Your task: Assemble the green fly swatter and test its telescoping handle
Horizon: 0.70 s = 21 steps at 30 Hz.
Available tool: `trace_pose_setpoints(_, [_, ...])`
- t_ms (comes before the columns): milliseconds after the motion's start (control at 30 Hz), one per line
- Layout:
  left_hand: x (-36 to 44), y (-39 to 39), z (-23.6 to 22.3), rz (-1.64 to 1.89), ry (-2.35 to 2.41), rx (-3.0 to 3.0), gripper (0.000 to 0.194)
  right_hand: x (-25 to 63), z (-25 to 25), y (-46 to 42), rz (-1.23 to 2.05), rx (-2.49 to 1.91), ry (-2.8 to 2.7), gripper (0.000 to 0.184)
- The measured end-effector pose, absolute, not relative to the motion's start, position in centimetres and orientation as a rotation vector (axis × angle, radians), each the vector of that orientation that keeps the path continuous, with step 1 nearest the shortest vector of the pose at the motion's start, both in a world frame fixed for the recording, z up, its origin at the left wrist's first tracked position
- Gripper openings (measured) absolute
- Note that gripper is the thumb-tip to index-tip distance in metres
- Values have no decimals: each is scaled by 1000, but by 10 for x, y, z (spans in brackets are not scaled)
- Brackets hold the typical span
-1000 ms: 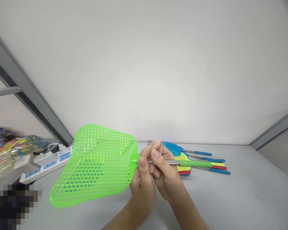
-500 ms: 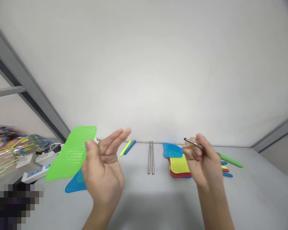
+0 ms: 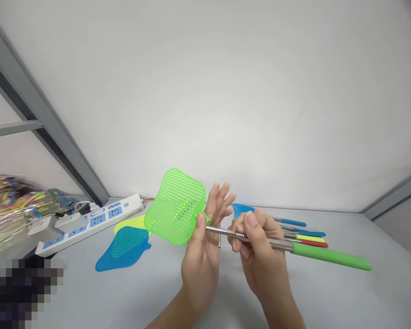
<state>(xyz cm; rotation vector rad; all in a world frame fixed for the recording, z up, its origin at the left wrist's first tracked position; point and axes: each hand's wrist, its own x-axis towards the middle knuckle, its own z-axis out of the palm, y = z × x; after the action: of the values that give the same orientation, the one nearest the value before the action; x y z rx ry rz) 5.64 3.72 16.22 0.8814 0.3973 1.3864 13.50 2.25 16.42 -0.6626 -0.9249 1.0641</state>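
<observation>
My left hand [image 3: 205, 246] pinches the neck of a green fly swatter head [image 3: 176, 208] between thumb and palm, its other fingers stretched out. My right hand [image 3: 262, 251] is closed around a telescopic metal rod with a green grip [image 3: 332, 257], the grip pointing right. The rod's bare tip meets the neck of the green head by my left thumb; whether it sits inside cannot be made out. Left of my hands, a blue swatter head [image 3: 123, 251] lies partly over a yellow swatter head [image 3: 130, 224] on the table.
A white power strip [image 3: 99, 221] with plugs runs along the left. Behind it are clear plastic bags [image 3: 20, 210] with colourful contents. Behind my right hand lie a blue swatter head [image 3: 242, 209] and several rods with coloured grips [image 3: 311, 233]. A wall [image 3: 226, 91] closes off the back.
Both hands have come together in the middle. The green head has moved right and turned its mesh toward me, and the rod has swung to point left, its tip now at the head's neck.
</observation>
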Motion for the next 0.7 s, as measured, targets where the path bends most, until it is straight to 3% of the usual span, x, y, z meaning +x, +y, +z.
trace_pose_setpoints(700, [61,37,152,1412,431,1040,41,134,160,28,1009,-739,-869,34])
